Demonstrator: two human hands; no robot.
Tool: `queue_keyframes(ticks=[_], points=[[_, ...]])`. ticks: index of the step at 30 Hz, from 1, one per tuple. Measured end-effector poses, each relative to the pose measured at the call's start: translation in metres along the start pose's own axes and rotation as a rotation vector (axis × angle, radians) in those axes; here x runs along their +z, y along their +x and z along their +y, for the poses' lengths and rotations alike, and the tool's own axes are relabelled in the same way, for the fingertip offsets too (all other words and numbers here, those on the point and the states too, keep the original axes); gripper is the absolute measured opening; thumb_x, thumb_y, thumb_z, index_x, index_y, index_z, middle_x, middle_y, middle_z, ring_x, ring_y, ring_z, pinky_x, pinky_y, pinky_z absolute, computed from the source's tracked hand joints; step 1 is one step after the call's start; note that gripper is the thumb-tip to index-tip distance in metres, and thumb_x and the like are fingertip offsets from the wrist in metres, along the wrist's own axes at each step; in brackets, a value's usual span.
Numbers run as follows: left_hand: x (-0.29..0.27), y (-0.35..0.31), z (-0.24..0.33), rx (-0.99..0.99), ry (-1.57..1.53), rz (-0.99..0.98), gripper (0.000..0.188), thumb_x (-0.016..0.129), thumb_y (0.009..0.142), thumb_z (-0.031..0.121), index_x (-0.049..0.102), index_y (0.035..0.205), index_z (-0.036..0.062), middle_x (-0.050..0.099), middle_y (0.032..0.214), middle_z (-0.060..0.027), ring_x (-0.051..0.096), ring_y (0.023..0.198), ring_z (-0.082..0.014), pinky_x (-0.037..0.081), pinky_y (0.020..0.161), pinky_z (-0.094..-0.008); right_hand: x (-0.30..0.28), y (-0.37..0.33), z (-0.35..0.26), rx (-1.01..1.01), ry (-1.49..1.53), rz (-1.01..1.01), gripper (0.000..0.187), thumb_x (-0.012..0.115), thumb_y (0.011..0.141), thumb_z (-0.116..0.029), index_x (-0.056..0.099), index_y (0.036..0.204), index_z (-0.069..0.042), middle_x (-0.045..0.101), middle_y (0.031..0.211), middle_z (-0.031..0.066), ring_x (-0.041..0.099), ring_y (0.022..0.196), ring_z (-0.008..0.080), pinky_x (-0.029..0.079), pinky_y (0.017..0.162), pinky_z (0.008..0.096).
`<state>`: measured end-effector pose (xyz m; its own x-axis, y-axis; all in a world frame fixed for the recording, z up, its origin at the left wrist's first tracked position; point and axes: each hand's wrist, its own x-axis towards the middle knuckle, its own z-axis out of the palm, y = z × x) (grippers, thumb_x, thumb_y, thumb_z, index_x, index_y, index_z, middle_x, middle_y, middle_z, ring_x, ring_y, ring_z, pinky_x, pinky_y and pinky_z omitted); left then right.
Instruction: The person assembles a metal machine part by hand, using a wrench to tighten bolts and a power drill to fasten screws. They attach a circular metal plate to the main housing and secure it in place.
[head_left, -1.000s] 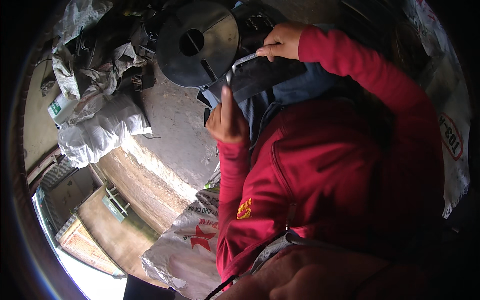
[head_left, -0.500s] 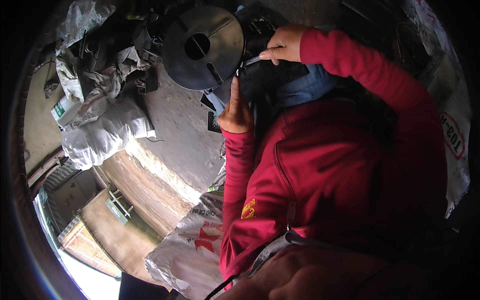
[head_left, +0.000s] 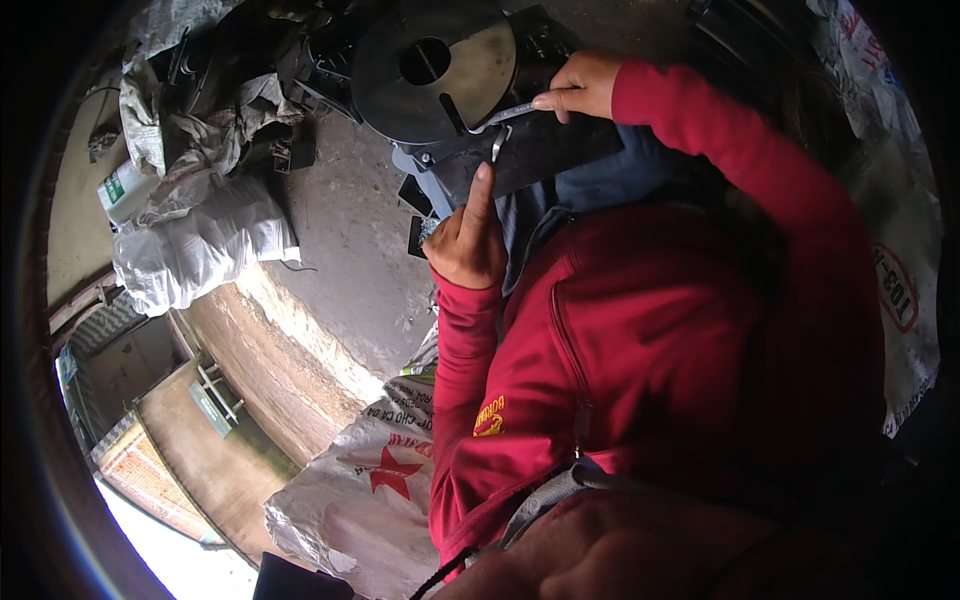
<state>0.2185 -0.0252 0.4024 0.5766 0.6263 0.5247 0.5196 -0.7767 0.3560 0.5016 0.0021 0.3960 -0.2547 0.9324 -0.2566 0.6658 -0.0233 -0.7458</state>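
In my right hand (head_left: pixel 580 88) is a silver wrench (head_left: pixel 512 115), gripped near its end with thumb and fingers. Its far head lies by the rim of a round, dark metal disc (head_left: pixel 480 70) that has a centre hole and slots. My left hand (head_left: pixel 470 240) is below the disc, index finger stretched out and the other fingers curled. From that fingertip juts a second shiny metal piece (head_left: pixel 498 146), which looks like a wrench head; its rest is hidden behind the finger. Under both tools lies a flat dark plate (head_left: pixel 560 150), with a bolt (head_left: pixel 427 159) at its left corner.
Small black trays (head_left: pixel 415 195) stand left of my left hand, one holding small hardware. White sacks (head_left: pixel 205 245), a white jug (head_left: pixel 125 190) and crumpled sheeting lie on the left. A printed sack (head_left: pixel 350 510) is beside my left arm. More sacks (head_left: pixel 900 330) stand at right.
The view has shifted, with the disc now higher and further right. Both hands have drawn back from the disc toward me with their tools, and more of the dark plate shows.
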Motion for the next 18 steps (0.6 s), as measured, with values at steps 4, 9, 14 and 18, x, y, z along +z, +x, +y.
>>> queue_keyframes(ticks=[4,9,14,18], points=[[0.003,-0.002,-0.006,-0.004,-0.050,0.146,0.060,0.054,0.090,-0.003,0.043,0.145,0.0162,0.067,0.081,-0.0174,0.049,0.048,-0.0123,0.043,0.049,-0.0239,0.010,0.005,0.002,0.015,0.018,0.038,0.050,0.055,0.093,-0.050,0.072,0.075,-0.007,0.064,0.066,0.0059,0.060,0.066,0.0193,0.047,0.066,0.0341],[0.029,-0.024,-0.011,-0.173,-0.051,-0.010,0.053,0.059,0.084,-0.003,0.058,0.134,0.0170,0.061,0.071,-0.0134,0.050,0.045,-0.0166,0.043,0.047,-0.0302,0.007,0.010,-0.002,-0.046,0.033,-0.028,0.050,0.055,0.093,-0.050,0.071,0.075,-0.006,0.067,0.072,0.0073,0.062,0.069,0.0202,0.047,0.067,0.0342],[0.010,-0.007,-0.005,-0.052,-0.111,0.203,0.059,0.061,0.080,-0.004,0.056,0.135,0.0174,0.053,0.056,-0.0107,0.048,0.041,-0.0236,0.040,0.045,-0.0335,0.010,0.007,0.005,0.007,0.010,0.009,0.051,0.055,0.093,-0.051,0.071,0.075,-0.006,0.067,0.073,0.0074,0.061,0.069,0.0198,0.047,0.068,0.0341],[0.039,-0.012,-0.017,-0.245,-0.009,0.052,0.061,0.062,0.080,-0.004,0.055,0.136,0.0192,0.049,0.055,-0.0096,0.045,0.040,-0.0224,0.038,0.043,-0.0355,0.002,0.004,-0.014,0.067,-0.086,-0.038,0.050,0.055,0.093,-0.050,0.071,0.074,-0.007,0.067,0.072,0.0070,0.061,0.069,0.0195,0.047,0.068,0.0339]])
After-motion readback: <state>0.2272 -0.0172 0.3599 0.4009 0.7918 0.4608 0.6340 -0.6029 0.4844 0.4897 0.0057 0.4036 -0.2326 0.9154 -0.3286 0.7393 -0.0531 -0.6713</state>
